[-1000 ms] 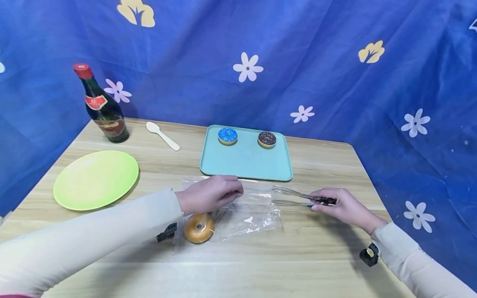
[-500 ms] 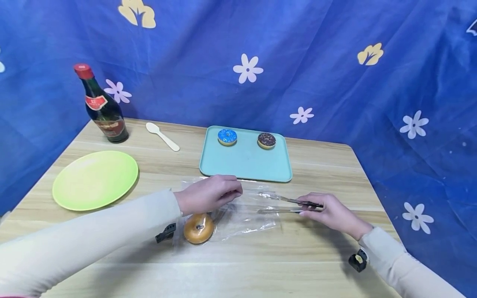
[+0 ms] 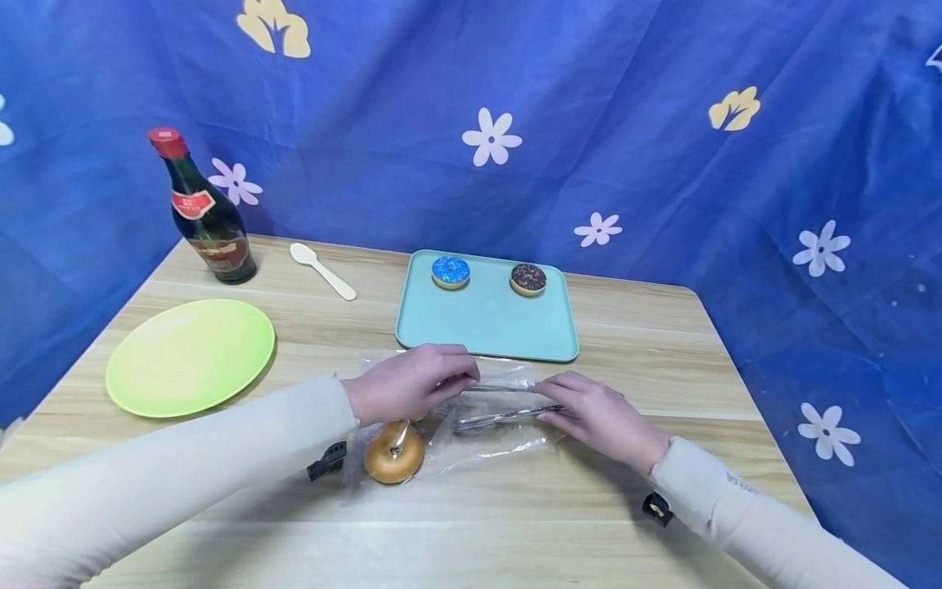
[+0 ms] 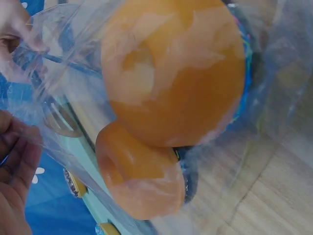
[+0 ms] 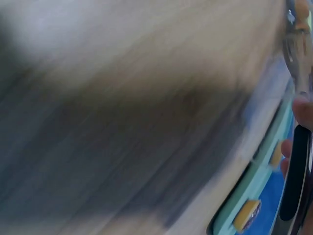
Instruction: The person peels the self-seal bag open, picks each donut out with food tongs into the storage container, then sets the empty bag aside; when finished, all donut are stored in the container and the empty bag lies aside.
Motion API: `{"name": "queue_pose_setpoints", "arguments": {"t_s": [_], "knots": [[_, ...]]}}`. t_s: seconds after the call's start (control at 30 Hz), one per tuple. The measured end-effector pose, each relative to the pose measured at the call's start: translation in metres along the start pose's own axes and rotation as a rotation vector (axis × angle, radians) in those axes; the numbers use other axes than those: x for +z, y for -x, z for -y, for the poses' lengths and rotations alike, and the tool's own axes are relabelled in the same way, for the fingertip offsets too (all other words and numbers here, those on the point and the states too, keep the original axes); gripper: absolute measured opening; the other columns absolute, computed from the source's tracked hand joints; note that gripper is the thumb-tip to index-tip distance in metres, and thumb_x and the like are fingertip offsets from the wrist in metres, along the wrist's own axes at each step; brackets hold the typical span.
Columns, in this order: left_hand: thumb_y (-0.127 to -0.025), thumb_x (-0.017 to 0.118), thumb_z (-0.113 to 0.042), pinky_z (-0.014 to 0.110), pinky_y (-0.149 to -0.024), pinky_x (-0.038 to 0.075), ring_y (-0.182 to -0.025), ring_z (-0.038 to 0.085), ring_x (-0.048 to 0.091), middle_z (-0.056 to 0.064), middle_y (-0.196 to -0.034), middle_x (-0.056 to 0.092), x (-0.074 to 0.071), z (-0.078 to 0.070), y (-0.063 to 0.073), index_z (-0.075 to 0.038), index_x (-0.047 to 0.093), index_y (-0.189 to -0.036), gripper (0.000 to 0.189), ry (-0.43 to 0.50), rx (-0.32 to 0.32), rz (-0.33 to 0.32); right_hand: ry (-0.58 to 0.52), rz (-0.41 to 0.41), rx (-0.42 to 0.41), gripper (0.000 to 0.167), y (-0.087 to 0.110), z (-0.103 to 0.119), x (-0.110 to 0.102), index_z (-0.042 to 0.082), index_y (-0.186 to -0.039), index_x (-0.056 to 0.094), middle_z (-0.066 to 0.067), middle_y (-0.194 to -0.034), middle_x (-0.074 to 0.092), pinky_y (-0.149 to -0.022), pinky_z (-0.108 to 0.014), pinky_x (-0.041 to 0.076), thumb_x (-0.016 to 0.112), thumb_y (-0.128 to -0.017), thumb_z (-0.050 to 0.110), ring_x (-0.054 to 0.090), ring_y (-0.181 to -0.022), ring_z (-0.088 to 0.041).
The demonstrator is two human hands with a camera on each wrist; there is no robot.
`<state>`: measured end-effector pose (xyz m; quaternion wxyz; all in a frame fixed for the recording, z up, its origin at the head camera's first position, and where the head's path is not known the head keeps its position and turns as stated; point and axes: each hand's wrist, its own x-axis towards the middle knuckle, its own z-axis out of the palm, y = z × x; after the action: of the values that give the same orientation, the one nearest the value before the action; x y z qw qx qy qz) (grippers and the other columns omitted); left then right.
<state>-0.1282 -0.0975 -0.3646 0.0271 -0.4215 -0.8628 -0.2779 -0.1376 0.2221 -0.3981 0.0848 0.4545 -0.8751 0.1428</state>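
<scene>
The left hand (image 3: 415, 383) pinches the film of a clear plastic bag (image 3: 500, 446) near its far edge, thumb and fingertips together on the plastic. The right hand (image 3: 599, 413) is clamped around a pair of metal tongs (image 3: 508, 416), whose dark handle (image 5: 296, 176) shows in the right wrist view. The two hands are apart, with the tong arms spanning most of the gap between them, spread from each other and pointing towards the left hand. They overlap the bag's right part; how far their tips reach inside cannot be told.

The bag lies flat on the bench (image 3: 471, 540), under and in front of the left hand. Within it, nearer the person than that hand, a donut (image 3: 383, 466) shows its plain tan side upward; the left wrist view shows a smaller-looking second donut (image 4: 142, 176) touching it, also tan side up, with a dark edge beneath.

Just beyond both hands sits a turquoise tray (image 3: 489, 319) bearing a blue-topped donut (image 3: 450, 272) and, to its right and apart from it, a dark sprinkled donut (image 3: 527, 280). Left of the left hand is a green plate (image 3: 191, 356); farther off on that side are a pale spoon (image 3: 327, 274) and an upright red-capped bottle (image 3: 209, 221).
</scene>
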Motion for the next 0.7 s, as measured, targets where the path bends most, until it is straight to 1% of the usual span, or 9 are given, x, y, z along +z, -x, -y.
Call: {"name": "queue_pose_setpoints", "arguments": {"t_s": [0.07, 0.17, 0.33, 0.43, 0.53, 0.7], "knots": [[-0.104, 0.064, -0.010, 0.024, -0.078, 0.059, -0.086, 0.006, 0.064, 0.000, -0.097, 0.072, 0.000, 0.000, 0.000, -0.012, 0.073, -0.103, 0.009, 0.002, 0.000, -0.002, 0.054, -0.032, -0.065, 0.038, -0.005, 0.001, 0.004, 0.013, -0.128, 0.072, 0.000, -0.117, 0.075, -0.092, -0.032, 0.062, 0.081, -0.092, 0.023, 0.073, -0.107, -0.015], [-0.104, 0.064, -0.010, 0.023, -0.077, 0.058, -0.085, 0.005, 0.063, -0.002, -0.096, 0.071, 0.000, 0.000, 0.000, -0.012, 0.073, -0.104, 0.010, 0.001, 0.003, 0.000, 0.106, -0.083, -0.157, 0.040, -0.013, 0.001, 0.009, 0.012, -0.125, 0.072, -0.001, -0.113, 0.074, -0.087, -0.030, 0.063, 0.085, -0.088, 0.021, 0.073, -0.102, -0.014], [-0.104, 0.065, -0.012, 0.023, -0.076, 0.058, -0.084, 0.004, 0.062, -0.005, -0.094, 0.069, 0.001, 0.002, -0.001, -0.012, 0.074, -0.104, 0.009, -0.003, 0.017, -0.003, 0.172, -0.132, -0.268, 0.047, -0.022, 0.002, 0.017, 0.011, -0.128, 0.071, -0.002, -0.116, 0.074, -0.086, -0.029, 0.063, 0.088, -0.085, 0.019, 0.072, -0.103, -0.016], [-0.104, 0.065, -0.013, 0.023, -0.077, 0.058, -0.084, 0.004, 0.062, -0.005, -0.094, 0.069, 0.002, 0.002, -0.001, -0.012, 0.074, -0.103, 0.009, 0.003, 0.020, -0.004, 0.204, -0.149, -0.308, 0.045, -0.026, 0.004, 0.021, 0.011, -0.129, 0.071, -0.002, -0.119, 0.074, -0.087, -0.029, 0.063, 0.085, -0.088, 0.018, 0.072, -0.105, -0.017], [-0.104, 0.065, -0.012, 0.023, -0.076, 0.058, -0.083, 0.004, 0.062, -0.005, -0.093, 0.069, 0.002, 0.003, -0.002, -0.012, 0.074, -0.102, 0.009, 0.010, 0.020, 0.001, 0.232, -0.167, -0.323, 0.038, -0.030, 0.006, 0.024, 0.013, -0.129, 0.071, -0.001, -0.120, 0.073, -0.087, -0.027, 0.063, 0.079, -0.092, 0.018, 0.072, -0.105, -0.016], [-0.104, 0.064, -0.012, 0.023, -0.076, 0.057, -0.084, 0.004, 0.061, -0.005, -0.094, 0.069, 0.000, 0.003, -0.002, -0.012, 0.073, -0.103, 0.009, 0.011, 0.022, 0.006, 0.293, -0.224, -0.375, 0.027, -0.034, 0.007, 0.029, 0.013, -0.124, 0.073, -0.002, -0.116, 0.075, -0.083, -0.029, 0.064, 0.068, -0.099, 0.020, 0.074, -0.099, -0.017]]}}
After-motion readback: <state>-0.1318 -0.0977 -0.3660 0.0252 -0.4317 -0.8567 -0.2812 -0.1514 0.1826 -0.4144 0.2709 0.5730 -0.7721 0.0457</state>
